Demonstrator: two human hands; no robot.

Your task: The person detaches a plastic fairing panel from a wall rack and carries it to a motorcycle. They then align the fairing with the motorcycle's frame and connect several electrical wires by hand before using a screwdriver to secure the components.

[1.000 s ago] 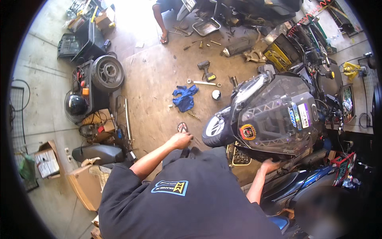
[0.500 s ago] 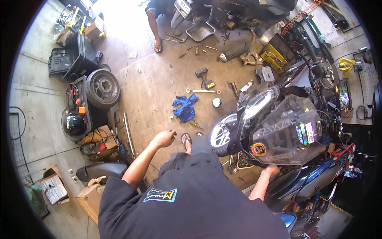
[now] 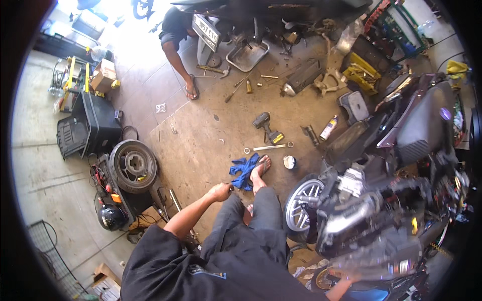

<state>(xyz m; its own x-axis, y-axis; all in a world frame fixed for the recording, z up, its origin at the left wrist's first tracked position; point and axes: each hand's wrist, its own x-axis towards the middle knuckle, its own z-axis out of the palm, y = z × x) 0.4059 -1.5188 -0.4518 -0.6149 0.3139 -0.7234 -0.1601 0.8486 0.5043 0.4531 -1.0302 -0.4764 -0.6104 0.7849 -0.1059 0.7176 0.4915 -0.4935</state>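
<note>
My left hand (image 3: pixel 220 191) is closed in front of my left thigh. A small dark tip shows at its fingers, too little to name. Low on the right, my right hand (image 3: pixel 349 279) grips the edge of a smoky see-through windshield (image 3: pixel 384 266) with stickers, partly smeared by motion. Beside it stands a motorcycle (image 3: pixel 359 210) with its inner parts bare and a white-spoked wheel (image 3: pixel 305 204). A blue cloth (image 3: pixel 243 173) lies on the floor by my sandalled foot, which is stepping past it.
Ahead on the floor lie a long double-ended wrench (image 3: pixel 268 147), a cordless impact driver (image 3: pixel 268 129), a spray can (image 3: pixel 329 128) and a round tin (image 3: pixel 289 162). Another person's leg (image 3: pixel 175 62) is at the far side near a metal pan (image 3: pixel 247 55). A loose wheel (image 3: pixel 133 166) lies left.
The windshield has moved back and down with my right hand, uncovering the motorcycle's inner parts. My body has stepped forward, one foot now beside the blue cloth. My left hand shifted slightly right.
</note>
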